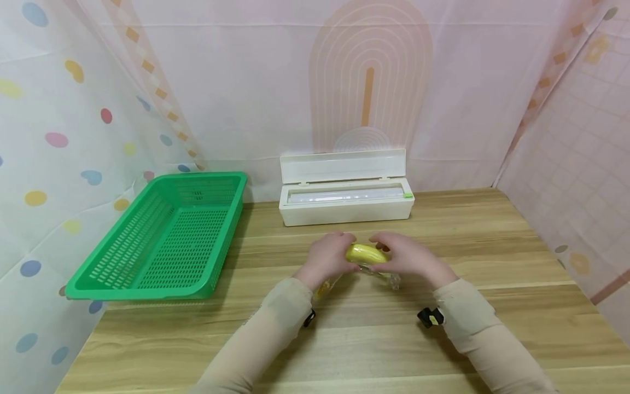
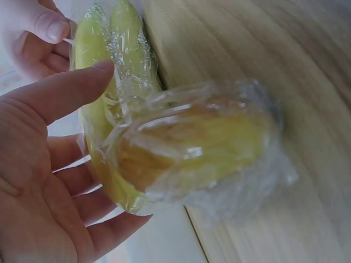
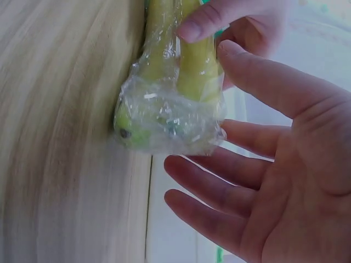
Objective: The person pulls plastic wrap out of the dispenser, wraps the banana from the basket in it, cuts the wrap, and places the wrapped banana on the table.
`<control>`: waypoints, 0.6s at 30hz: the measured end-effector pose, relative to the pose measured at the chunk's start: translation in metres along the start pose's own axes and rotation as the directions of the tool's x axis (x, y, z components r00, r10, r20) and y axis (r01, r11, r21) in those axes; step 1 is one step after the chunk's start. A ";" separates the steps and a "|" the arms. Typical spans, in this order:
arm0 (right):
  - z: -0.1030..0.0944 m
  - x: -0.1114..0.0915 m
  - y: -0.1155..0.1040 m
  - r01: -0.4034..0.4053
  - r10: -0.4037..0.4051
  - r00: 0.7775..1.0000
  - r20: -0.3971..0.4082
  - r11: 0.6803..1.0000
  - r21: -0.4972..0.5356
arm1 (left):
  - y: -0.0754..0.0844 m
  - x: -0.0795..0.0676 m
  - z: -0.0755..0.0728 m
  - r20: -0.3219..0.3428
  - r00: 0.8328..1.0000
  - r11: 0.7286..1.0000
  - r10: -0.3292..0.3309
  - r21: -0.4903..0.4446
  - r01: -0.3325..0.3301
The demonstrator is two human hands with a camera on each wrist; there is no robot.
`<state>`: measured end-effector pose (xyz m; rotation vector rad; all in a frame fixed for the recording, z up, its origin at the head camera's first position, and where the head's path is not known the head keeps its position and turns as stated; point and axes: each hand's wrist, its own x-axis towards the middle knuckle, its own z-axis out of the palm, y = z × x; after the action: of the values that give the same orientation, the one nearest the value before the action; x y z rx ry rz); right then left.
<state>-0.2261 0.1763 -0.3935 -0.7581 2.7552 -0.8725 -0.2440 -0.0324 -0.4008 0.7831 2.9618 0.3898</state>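
Observation:
Yellow bananas point(image 2: 90, 46) in clear plastic film are between my two hands, over the wooden table. My left hand point(image 1: 330, 254) grips them at the left end, its thumb on top and its fingers curved underneath. At the other end is my right hand point(image 1: 406, 254). Its thumb is spread from its fairly straight fingers, with fingertips right at the film point(image 3: 170, 120). One banana tip there is greenish with a dark spot. A blurred yellow-orange oblong thing point(image 2: 192, 148), wrapped in crinkled film, shows below the left hand; what it is I cannot tell.
Behind the hands stands a long white box point(image 1: 346, 213) with its lid point(image 1: 343, 165) raised and a roll of film point(image 1: 344, 196) inside. A green plastic basket point(image 1: 223, 241) stands at the left. Patterned cloth point(image 1: 246, 93) hangs around the wooden table point(image 1: 492, 246).

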 end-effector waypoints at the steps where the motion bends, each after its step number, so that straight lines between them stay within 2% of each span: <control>1: -0.001 -0.001 0.001 -0.004 0.004 1.000 0.003 1.000 0.009 | 0.000 0.001 0.000 0.001 1.000 1.000 0.002 -0.005 -0.002; 13: -0.004 -0.006 0.010 -0.014 0.014 1.000 0.004 0.999 0.049 | -0.003 0.003 0.004 -0.009 1.000 0.999 0.014 -0.035 -0.014; 18: -0.004 -0.006 0.011 -0.011 0.012 0.999 -0.029 0.999 0.044 | -0.008 0.004 0.009 -0.025 1.000 0.999 -0.015 -0.045 0.014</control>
<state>-0.2265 0.1893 -0.3971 -0.7267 2.7533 -0.9464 -0.2508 -0.0353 -0.4113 0.7576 2.9687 0.4670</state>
